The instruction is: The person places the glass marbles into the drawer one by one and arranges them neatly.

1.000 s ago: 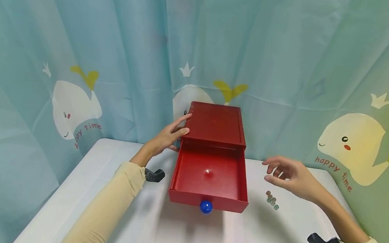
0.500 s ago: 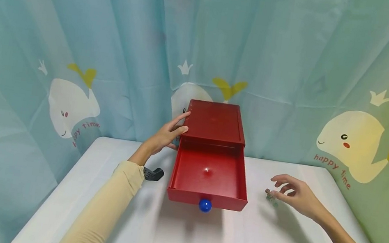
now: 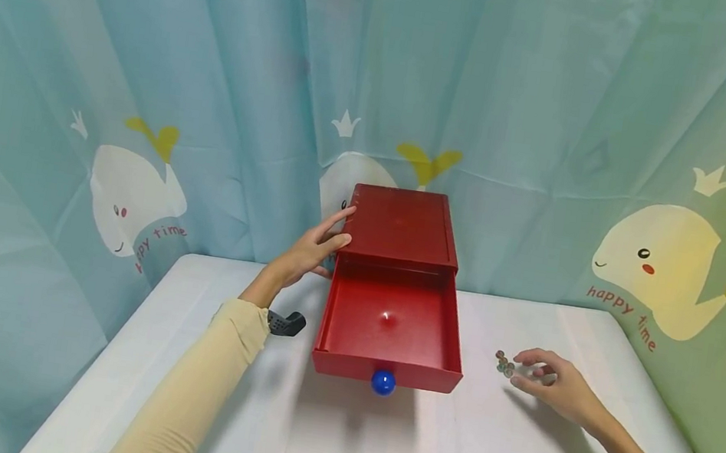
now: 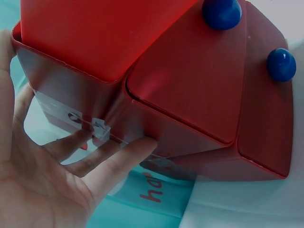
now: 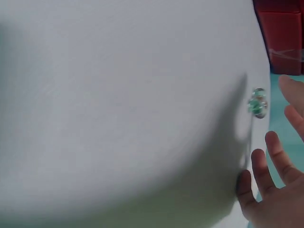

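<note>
Left hand is flat against the left side of the red cabinet, fingers straight along the wall, thumb up near the top edge; the left wrist view shows the same, fingertips pressed on the red side panel, so that grip is open, merely bracing. The drawer stands pulled out toward the person, its blue knob at the front, and a small light glint sits on the drawer floor. Over on the right, the right hand is low over the white worktop, fingers relaxed and spread, holding nothing, fingertips just beside a little cluster of small beads. The right wrist view catches those beads as a greenish clump near the fingers. They lie on the worktop to the right of the drawer, apart from it.
</note>
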Available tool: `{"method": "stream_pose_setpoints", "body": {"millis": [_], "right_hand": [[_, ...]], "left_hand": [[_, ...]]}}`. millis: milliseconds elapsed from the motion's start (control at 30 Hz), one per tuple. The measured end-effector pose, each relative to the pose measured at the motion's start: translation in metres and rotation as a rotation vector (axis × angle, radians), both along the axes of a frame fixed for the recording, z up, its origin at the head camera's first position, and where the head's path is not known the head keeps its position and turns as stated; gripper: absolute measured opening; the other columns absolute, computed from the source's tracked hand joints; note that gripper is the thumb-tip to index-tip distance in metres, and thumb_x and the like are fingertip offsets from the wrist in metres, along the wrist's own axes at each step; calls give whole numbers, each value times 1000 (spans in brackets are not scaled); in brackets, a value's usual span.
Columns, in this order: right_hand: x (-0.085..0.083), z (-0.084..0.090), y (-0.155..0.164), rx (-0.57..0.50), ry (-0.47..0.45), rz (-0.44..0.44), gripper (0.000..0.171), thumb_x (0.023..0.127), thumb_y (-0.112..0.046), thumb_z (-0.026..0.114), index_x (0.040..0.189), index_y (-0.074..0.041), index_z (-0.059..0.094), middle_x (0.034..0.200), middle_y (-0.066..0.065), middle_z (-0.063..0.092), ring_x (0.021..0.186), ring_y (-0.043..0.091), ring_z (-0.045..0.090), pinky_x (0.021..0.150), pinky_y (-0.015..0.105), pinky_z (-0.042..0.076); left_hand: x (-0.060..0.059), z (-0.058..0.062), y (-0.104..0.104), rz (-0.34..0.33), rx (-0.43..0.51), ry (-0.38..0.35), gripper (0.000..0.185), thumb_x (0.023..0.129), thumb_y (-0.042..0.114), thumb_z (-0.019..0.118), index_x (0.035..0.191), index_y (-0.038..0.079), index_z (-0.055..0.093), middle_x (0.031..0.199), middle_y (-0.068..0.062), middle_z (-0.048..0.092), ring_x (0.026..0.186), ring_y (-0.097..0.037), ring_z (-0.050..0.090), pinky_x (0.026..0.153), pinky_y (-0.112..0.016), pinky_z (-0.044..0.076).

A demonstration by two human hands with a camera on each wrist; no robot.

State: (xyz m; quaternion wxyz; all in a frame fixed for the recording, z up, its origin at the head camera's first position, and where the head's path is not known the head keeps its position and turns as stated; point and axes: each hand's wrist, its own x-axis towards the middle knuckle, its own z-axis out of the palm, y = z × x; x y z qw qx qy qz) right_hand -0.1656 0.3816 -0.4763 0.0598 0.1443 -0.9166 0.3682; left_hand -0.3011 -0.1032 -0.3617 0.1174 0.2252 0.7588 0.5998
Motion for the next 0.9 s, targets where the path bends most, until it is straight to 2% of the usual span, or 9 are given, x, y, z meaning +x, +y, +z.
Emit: {"method": "stream_pose_setpoints", "body": {"millis": [167,400,667,900], "right_hand": [[1,-6,1,3,13,-13,26,85,-16,84,109,-11,72,106,7,69,86,15,58,70,27,48],[2,-10,3,52,-12,-55,24,85,-19,85,105,-14,73,104,4,67,89,14,56,71,28,46],[0,-12,3,94,24,-52,17,84,-17,84,97,-18,74,97,1,60,87,13,50,73,31,43],[-2,-13,3,102,33,-53,14,85,-16,84,93,-20,73,98,1,60,87,13,49,74,31,42]], "left_hand": [[1,1,0,1,-1,1,66,103,40,52,163,42,25,165,-15,30,142,-40,42,91,-59,55],[0,0,0,1,11,-5,66,102,42,53,162,43,26,164,-14,31,140,-39,44,90,-58,56],[0,-1,0,6,12,0,67,101,43,54,162,42,26,164,-14,32,141,-39,44,89,-58,56],[1,0,1,13,13,-2,66,100,43,54,161,43,28,164,-13,32,141,-38,43,88,-57,57]]}}
